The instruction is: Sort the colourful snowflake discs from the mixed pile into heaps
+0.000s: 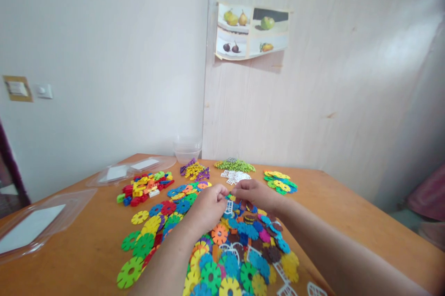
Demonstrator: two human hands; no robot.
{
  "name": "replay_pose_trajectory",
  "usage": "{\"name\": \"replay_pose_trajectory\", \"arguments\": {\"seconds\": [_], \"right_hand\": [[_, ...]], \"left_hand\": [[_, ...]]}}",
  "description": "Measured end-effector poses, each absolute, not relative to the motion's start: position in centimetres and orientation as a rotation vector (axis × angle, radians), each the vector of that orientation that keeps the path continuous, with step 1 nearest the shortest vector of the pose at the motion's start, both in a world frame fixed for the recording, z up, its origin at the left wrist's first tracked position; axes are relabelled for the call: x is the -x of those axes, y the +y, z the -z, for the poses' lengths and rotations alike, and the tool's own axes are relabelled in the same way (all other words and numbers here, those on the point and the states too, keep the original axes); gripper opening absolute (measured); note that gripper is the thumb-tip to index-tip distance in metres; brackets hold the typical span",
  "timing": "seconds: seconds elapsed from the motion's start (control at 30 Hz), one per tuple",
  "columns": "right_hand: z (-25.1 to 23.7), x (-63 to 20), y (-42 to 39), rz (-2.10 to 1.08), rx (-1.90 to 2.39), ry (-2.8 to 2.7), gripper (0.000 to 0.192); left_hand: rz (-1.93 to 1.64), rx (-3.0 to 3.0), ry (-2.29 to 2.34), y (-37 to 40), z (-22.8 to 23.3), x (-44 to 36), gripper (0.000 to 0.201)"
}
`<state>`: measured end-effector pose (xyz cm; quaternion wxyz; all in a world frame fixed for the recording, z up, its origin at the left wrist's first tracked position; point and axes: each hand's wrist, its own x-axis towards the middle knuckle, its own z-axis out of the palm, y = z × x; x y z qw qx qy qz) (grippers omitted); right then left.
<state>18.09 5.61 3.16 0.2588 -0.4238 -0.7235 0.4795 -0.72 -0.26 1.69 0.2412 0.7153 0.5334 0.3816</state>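
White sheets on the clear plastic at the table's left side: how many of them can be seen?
3 visible: the near sheet, the middle sheet, and the far sheet. More may lie underneath.

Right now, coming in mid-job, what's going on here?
A person's left hand and right hand are close together over a mixed pile of colourful pieces. A white piece shows just below their fingertips; whether either hand grips it is unclear. Bricks lie to the left, small white pieces lie beyond the hands, and clear bowls stand by the wall.
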Motion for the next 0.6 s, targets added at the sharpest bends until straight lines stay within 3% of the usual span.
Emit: {"name": "replay_pose_trajectory", "arguments": {"seconds": [0.27, 0.47, 0.6], "right_hand": [[-2.5, -18.0, 4.8, -1.357, 1.16, -1.95, 0.014], [-2.3, -18.5, 8.2, -1.349, 1.254, -1.474, 0.011], [-1.9, -18.5, 11.2, -1.321, 1.331, -1.326, 0.012]], "left_hand": [[-1.072, -1.886, 1.438, -0.3, -1.6, 0.3, 0.019], [-1.228, -1.792, 1.681, 0.0, -2.0, 1.3, 0.02], [-1.138, -1.886, 1.833, 0.0, -1.9, 1.9, 0.017]]}}
